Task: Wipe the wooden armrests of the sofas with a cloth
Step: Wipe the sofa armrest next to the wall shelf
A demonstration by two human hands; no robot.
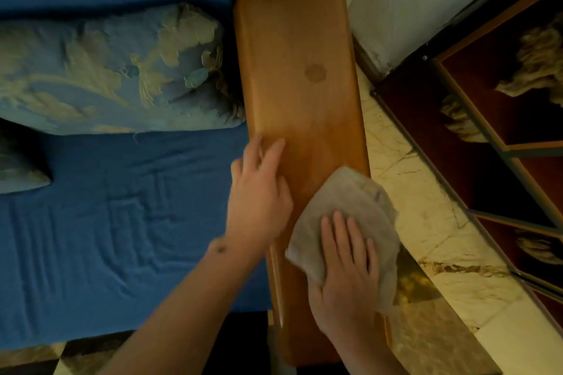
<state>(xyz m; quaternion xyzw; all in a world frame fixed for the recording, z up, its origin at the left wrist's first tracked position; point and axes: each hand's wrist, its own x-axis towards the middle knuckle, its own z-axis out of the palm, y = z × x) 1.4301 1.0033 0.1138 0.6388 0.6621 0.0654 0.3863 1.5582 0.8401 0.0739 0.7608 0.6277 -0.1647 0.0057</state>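
Cloth (350, 201), soft, limp and light, lies bunched on the near end of the wooden armrest (298, 70), spilling over its outer edge. It bears flat pressure better than a pinch. The right hand (347, 259) presses it flat with fingers straight, grip wide. The left hand (259, 192), grip wide too and blurred, rests on the armrest's inner side by the blue seat (122, 207). Farther along, smooth hard wood runs clear between the patterned cushion (106, 70) and the marble floor (426, 192).
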